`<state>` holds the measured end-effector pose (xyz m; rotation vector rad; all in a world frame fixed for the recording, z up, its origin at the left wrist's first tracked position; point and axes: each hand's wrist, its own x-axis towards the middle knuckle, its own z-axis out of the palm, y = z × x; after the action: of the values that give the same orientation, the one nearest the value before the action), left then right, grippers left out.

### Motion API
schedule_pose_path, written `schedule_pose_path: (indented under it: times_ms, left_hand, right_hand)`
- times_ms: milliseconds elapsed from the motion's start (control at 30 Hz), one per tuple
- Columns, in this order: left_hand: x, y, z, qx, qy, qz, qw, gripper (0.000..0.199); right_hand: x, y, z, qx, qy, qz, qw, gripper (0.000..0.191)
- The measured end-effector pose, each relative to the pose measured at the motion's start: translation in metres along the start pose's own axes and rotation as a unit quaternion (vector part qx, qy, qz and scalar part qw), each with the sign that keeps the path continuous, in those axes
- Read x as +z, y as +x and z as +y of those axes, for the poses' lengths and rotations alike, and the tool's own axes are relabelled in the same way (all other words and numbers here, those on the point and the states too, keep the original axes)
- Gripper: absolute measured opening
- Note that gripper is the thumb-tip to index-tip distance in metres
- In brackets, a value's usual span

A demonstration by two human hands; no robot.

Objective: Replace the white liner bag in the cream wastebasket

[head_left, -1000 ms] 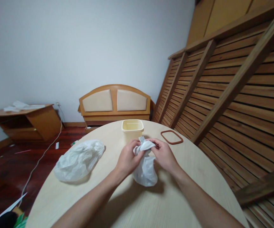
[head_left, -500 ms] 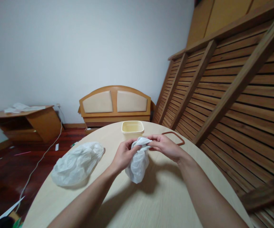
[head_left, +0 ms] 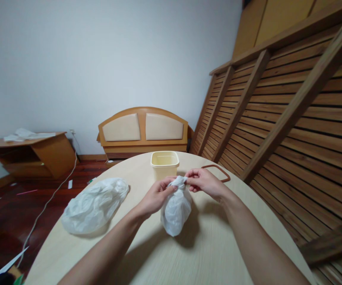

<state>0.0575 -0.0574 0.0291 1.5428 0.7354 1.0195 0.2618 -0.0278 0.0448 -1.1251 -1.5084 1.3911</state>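
Observation:
A white plastic bag (head_left: 175, 211) hangs gathered at its neck over the middle of the round table. My left hand (head_left: 158, 193) is closed on the left side of the twisted neck, thumb and fingers pinching it. On the other side, my right hand (head_left: 204, 182) pinches the top of the same bag. The bag bulges below the neck; its contents are hidden. Just behind the hands stands a pale yellow plastic tub (head_left: 164, 168), upright with its mouth uncovered. A brown rounded-square rim (head_left: 225, 173) lies to the right, past my right hand.
Another crumpled white plastic bag (head_left: 95, 206) lies on the left of the light wooden table (head_left: 212, 245). A wooden slatted frame (head_left: 278, 130) leans close on the right. A headboard (head_left: 143, 128) stands behind; a low cabinet (head_left: 52, 154) and a cable (head_left: 49, 206) are at left.
Both hands have drawn the neck of the bag tighter. The bag hangs slightly lower and to the right, and more of the tub's front shows.

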Motion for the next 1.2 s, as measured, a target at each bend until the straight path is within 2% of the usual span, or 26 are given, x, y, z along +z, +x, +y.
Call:
schedule_pose_path:
  times_ms: [100, 233, 300, 433, 633, 733, 867, 967, 1067, 1133, 1200]
  left_hand:
    - [-0.003, 0.001, 0.000, 0.010, -0.006, -0.001, 1.000, 0.046]
    - [-0.005, 0.003, -0.002, 0.037, 0.011, 0.051, 0.998, 0.043]
    - [-0.007, 0.003, -0.003, 0.053, 0.038, 0.071, 0.995, 0.042]
    - [-0.011, 0.003, -0.005, 0.064, 0.084, 0.077, 0.991, 0.044]
    - [-0.010, 0.003, -0.010, 0.055, 0.090, 0.101, 0.989, 0.046]
    - [-0.006, 0.003, -0.011, 0.055, 0.046, 0.117, 0.991, 0.044]
    - [-0.004, 0.003, -0.012, 0.054, 0.034, 0.129, 0.990, 0.044]
    - [-0.005, 0.003, -0.014, 0.031, 0.078, 0.130, 0.988, 0.039]
    - [-0.008, 0.003, -0.016, 0.029, 0.113, 0.141, 0.983, 0.030]
    - [-0.010, 0.003, -0.018, 0.030, 0.131, 0.151, 0.979, 0.025]
    - [-0.012, 0.004, -0.021, 0.024, 0.148, 0.157, 0.976, 0.025]
  right_hand:
    - [0.009, 0.000, -0.002, -0.027, 0.010, -0.009, 1.000, 0.027]
    - [0.021, -0.005, -0.010, -0.076, 0.035, -0.001, 0.996, 0.026]
    - [0.027, -0.007, -0.012, -0.106, 0.025, -0.018, 0.994, 0.025]
    - [0.034, -0.006, -0.011, -0.157, -0.003, -0.048, 0.986, 0.028]
    - [0.039, -0.002, -0.005, -0.185, -0.046, -0.033, 0.981, 0.031]
    - [0.037, -0.003, -0.006, -0.188, -0.066, -0.024, 0.980, 0.028]
    - [0.031, -0.006, -0.006, -0.163, -0.069, -0.054, 0.983, 0.031]
    - [0.026, -0.013, -0.004, -0.110, -0.079, -0.056, 0.989, 0.049]
    - [0.022, -0.019, -0.002, -0.074, -0.133, -0.050, 0.987, 0.066]
    - [0.021, -0.019, 0.001, -0.078, -0.187, -0.057, 0.978, 0.053]
    - [0.022, -0.017, 0.006, -0.090, -0.252, -0.071, 0.961, 0.028]
